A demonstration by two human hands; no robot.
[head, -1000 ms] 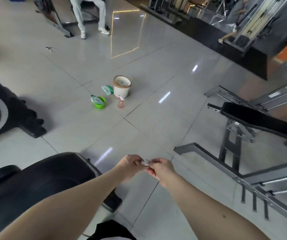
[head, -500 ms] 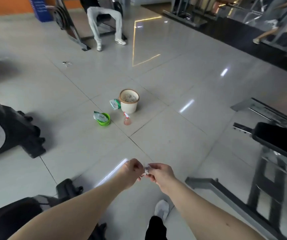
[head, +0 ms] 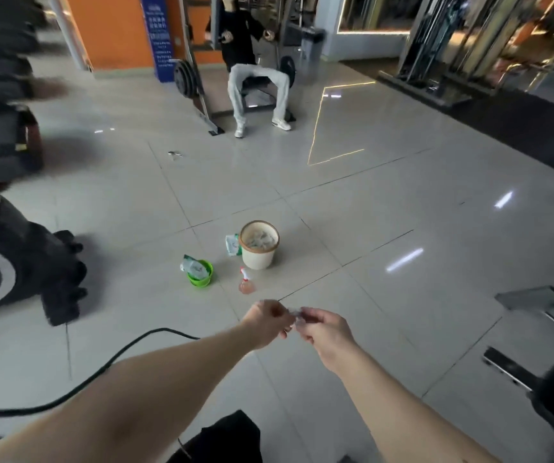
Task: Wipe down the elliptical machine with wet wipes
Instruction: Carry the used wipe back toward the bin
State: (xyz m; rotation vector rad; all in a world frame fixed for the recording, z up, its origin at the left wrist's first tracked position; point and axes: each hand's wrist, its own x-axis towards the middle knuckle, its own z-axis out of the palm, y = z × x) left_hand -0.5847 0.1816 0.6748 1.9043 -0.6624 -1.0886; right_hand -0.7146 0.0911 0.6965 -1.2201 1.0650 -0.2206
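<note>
The wipe [head: 295, 316], a small crumpled scrap, is pinched between both hands, with the left hand [head: 264, 324] and the right hand [head: 325, 332] each gripping one end. It looks spent, so I'd guess it is bound for the bin [head: 258, 259], which stands on the floor straight beyond the grip. Done well, the pinch holds firm until the scrap is over the open rim, then both hands let go so it drops inside. A pack of wipes [head: 233, 244] leans by the bin's left side. A spray bottle [head: 245, 285] and a green tub [head: 202, 279] lie nearer the grip. The elliptical machine [head: 28, 262] stands well apart, far left of the hands.
</note>
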